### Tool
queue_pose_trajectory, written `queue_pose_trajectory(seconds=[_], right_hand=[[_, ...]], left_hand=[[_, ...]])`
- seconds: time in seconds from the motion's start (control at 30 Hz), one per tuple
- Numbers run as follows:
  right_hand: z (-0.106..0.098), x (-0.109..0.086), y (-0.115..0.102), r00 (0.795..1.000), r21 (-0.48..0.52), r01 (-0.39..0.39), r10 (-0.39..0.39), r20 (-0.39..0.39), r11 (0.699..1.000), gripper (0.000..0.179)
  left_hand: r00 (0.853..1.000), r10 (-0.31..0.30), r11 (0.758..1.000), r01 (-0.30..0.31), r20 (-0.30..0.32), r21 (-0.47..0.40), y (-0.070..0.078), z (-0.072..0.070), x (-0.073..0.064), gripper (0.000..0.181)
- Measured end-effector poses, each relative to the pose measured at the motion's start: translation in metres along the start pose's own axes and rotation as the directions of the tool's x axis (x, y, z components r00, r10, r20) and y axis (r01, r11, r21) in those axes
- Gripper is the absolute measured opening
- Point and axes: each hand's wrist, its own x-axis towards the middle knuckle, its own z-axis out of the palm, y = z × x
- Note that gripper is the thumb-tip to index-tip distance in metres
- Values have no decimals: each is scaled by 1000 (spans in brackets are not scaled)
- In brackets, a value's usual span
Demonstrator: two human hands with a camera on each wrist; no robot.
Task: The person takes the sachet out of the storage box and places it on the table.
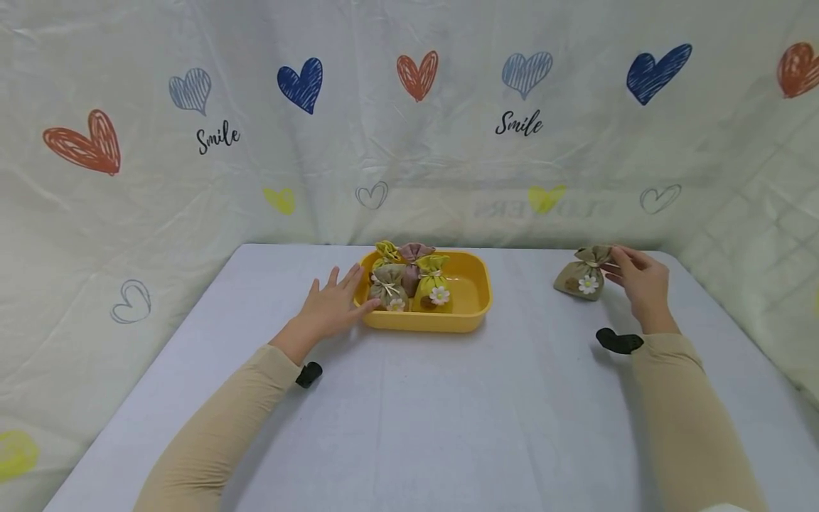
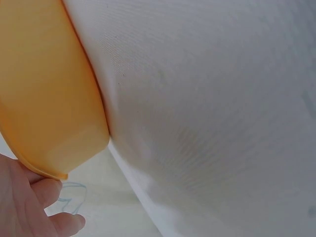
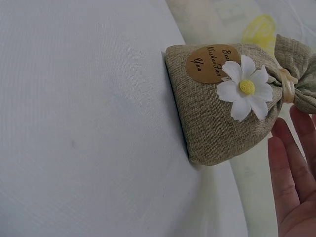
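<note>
A beige fabric sachet (image 1: 581, 279) with a white daisy and a tied neck stands at the right of the table. My right hand (image 1: 645, 284) pinches its gathered top. In the right wrist view the sachet (image 3: 222, 118) shows a round brown label, with fingers (image 3: 284, 173) by its neck; the thumb is out of view. Left of centre, my left hand (image 1: 333, 306) rests with spread fingers on the left end of a yellow plastic tray (image 1: 422, 323). Several sachets sit in the tray's left part: a beige one (image 1: 389, 284), a mauve one (image 1: 412, 256) and yellow ones (image 1: 434, 284).
The table (image 1: 409, 412) has a white cover. Behind it hangs a pale curtain (image 1: 448, 156) printed with hearts. A dark wrist piece (image 1: 618, 341) sticks out beside the right cuff, and another (image 1: 309, 375) beside the left cuff.
</note>
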Motion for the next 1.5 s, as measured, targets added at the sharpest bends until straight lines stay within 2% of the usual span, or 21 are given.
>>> queue_pose_trajectory(seconds=[0.17, 0.43, 0.77, 0.83, 1.07, 1.3, 1.5], right_hand=[[-6, -2, -3, 1000, -28, -24, 24, 14, 999, 7], [-13, -4, -8, 1000, -37, -17, 18, 24, 999, 9], [-18, -7, -18, 999, -115, -6, 1, -36, 993, 10], [-17, -9, -20, 999, -104, -3, -2, -46, 995, 7], [-13, -15, -24, 997, -136, 37, -46, -68, 990, 8], [-7, -21, -26, 990, -103, 137, -139, -9, 985, 4], [2, -28, -27, 979, -103, 201, -195, 66, 974, 13]], left_hand=[[1000, -1, 1000, 1, 0, -2, 0, -1, 0, 89], [1000, -4, 1000, 4, 8, -6, -1, 0, -1, 89], [1000, -1, 1000, 1, 5, -1, 0, -2, -1, 89], [1000, 1, 1000, -1, 3, -3, 0, -3, -1, 89], [1000, 5, 1000, -5, 4, -11, 0, -3, 1, 89], [1000, 4, 1000, -4, 2, -12, -2, 1, 1, 89], [1000, 3, 1000, -3, 1, -19, -2, 1, 1, 90]])
